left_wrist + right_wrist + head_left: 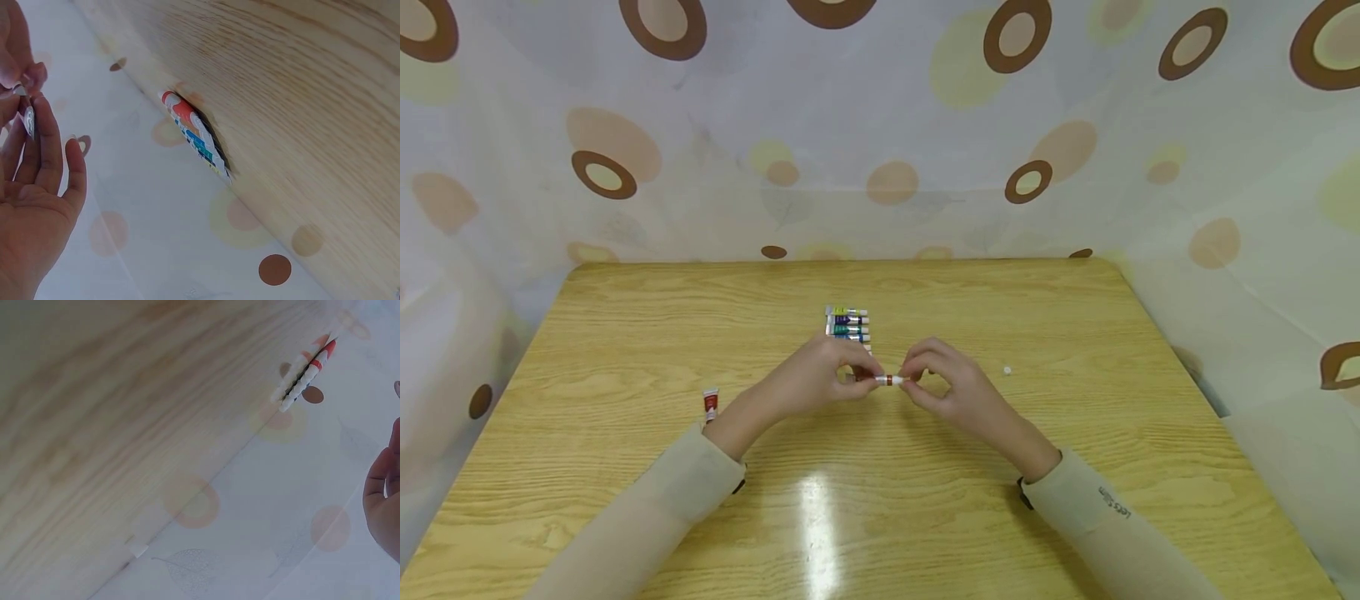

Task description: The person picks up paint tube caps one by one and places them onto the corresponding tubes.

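Note:
My left hand [827, 371] pinches the body of a small paint tube [887, 380] between thumb and fingertips. From the other side, my right hand [951, 379] pinches the tube's white cap end. The tube lies level between both hands, showing a reddish band beside the cap; most of its body is hidden by the left fingers. In the left wrist view its silvery end [30, 119] shows at my left hand [40, 194]. Beyond the left hand, several paint tubes [850, 320] lie side by side, partly covered by that hand.
A red paint tube [711, 403] lies alone beside my left forearm. Right of my right hand sits a small white cap [1007, 371] on the wooden table [970, 533]. A patterned curtain [865, 108] hangs behind the table and along its sides.

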A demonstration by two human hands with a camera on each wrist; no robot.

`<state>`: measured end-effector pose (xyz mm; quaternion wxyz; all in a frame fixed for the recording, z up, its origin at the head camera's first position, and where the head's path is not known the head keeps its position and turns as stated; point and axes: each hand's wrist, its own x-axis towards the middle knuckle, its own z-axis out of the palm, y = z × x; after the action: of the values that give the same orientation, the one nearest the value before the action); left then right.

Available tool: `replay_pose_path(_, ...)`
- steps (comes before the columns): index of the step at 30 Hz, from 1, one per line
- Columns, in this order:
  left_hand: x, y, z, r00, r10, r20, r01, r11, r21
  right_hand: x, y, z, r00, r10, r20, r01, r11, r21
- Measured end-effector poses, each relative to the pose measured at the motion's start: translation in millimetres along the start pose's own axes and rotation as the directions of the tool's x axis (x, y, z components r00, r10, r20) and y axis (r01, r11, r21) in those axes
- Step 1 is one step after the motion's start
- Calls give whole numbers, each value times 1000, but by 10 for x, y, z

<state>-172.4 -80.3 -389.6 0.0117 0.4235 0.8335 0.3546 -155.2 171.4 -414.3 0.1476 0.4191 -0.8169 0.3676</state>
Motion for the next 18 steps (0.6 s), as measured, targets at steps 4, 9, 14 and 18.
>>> replay_pose_path(4, -1, 10, 5, 1000, 16, -4, -16, 1000, 8, -1, -11, 0, 1000, 22, 5, -22, 1000, 5)
replay_pose_path(9, -5, 22, 1, 1000, 5, 2, -5, 1000, 15, -10, -6, -10, 1000, 25, 8, -25, 999, -37)
replay_pose_path(14, -13, 30, -11, 999, -31, 14, 30, 999, 19, -5, 3, -20, 1000, -8, -3, 8, 996, -88)
replay_pose_path(18, -13, 35, -13, 1000, -28, 14, 28, 999, 21, 14, 6, -13, 998, -60, -4, 59, 993, -106)
